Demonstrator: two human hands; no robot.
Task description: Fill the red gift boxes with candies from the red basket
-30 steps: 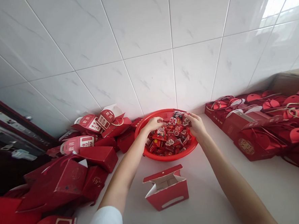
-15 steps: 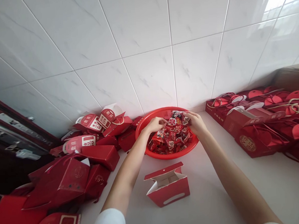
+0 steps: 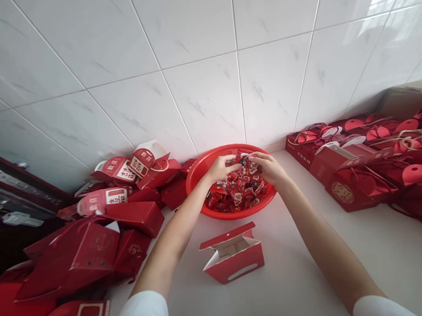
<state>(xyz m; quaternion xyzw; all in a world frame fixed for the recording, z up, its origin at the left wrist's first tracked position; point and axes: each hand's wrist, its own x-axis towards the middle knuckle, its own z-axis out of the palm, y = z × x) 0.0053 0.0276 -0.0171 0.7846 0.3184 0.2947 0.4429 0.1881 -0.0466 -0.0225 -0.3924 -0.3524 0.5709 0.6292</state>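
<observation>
A red plastic basket (image 3: pixel 232 215) stands against the wall, holding a heap of red wrapped candies (image 3: pixel 231 195). Over the heap, my right hand (image 3: pixel 271 168) is closed on red candy packets (image 3: pixel 253 167) with printed figures and white lettering. My left hand (image 3: pixel 223 169) reaches in from the other side, its thumb and fingers pinched at the left edge of the same packets. Part of the packets is hidden by my fingers. Below the basket a red carton (image 3: pixel 241 266) stands with its top open; its white inside shows, and no candies are visible in it.
Red gift boxes (image 3: pixel 84 251) are piled on the left, some with cord handles. More red boxes (image 3: pixel 359 187) stand in rows on the right, in front of a brown cardboard box (image 3: pixel 395 101). A white tiled wall (image 3: pixel 204 106) rises behind the pale tabletop (image 3: pixel 296 267).
My left hand has moved right and up, from above the heap to the packets in my right hand. The whole view has shifted slightly.
</observation>
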